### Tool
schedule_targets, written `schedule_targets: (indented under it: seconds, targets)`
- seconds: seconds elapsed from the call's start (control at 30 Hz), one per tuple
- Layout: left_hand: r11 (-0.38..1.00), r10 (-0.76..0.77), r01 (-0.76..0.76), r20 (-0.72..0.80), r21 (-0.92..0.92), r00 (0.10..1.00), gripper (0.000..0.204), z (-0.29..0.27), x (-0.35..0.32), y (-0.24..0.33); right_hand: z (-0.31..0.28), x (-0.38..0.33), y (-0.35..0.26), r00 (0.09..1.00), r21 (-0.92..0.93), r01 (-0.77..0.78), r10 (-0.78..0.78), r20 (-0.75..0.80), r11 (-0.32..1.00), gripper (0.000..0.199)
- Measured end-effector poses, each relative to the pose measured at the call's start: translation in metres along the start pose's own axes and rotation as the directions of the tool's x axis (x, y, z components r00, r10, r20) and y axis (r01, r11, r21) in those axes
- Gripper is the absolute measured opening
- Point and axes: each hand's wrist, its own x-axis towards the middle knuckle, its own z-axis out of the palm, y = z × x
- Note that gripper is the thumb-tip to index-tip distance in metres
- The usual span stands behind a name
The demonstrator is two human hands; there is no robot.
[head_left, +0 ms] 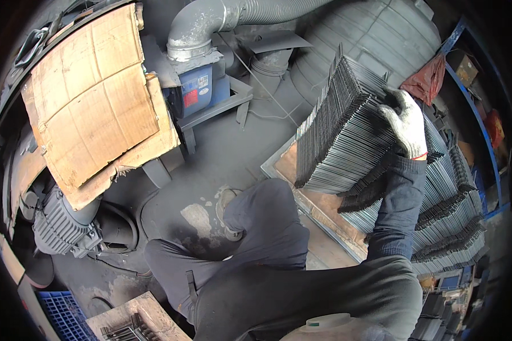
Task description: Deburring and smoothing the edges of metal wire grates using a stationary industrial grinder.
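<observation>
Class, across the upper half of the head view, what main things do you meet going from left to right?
Cardboard sheets, blue box, stack of thin dark pieces, gloved right hand, blue metal frame.

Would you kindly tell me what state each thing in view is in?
Right hand: gloved, fingers bent, at the plates.
Plates: packed closely in piles.
Cardboard: creased, ragged-edged, layered.
Duct: scuffed, bent at the elbow.
Red bag: crumpled.
Motor: grimy; whether running, cannot tell.
Tray: dark parts in it, cut off by the picture's edge.
Floor: dusty, with pale patches.
</observation>
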Motion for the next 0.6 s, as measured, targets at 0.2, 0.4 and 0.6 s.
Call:
schedule_targets:
  seconds: [0.2, 0.4, 0.6]
  targets:
    - [0.994, -0.093, 0.097, 0.075, -0.050, 0.993, 0.043, -0.018, -0.004, 0.002, 0.003, -0.019, -0.017, 0.976, 0.044, 0.086, -0.076, -0.204, 0.995, 0.048]
    - [0.947, -0.305, 0.320, 0.387, 0.027, 0.870, 0.049, -0.140, -0.001, 0.131, 0.049, -0.069, -0.094, 0.839, 0.334, 0.372, -0.160, -0.520, 0.866, 0.061]
    - [0.635, 0.432, -0.219, 0.106, -0.740, 0.896, 0.033, -0.100, -0.016, 0.065, 0.123, -0.097, -0.166, 0.850, 0.552, 0.496, -0.245, -0.466, 0.670, 0.054]
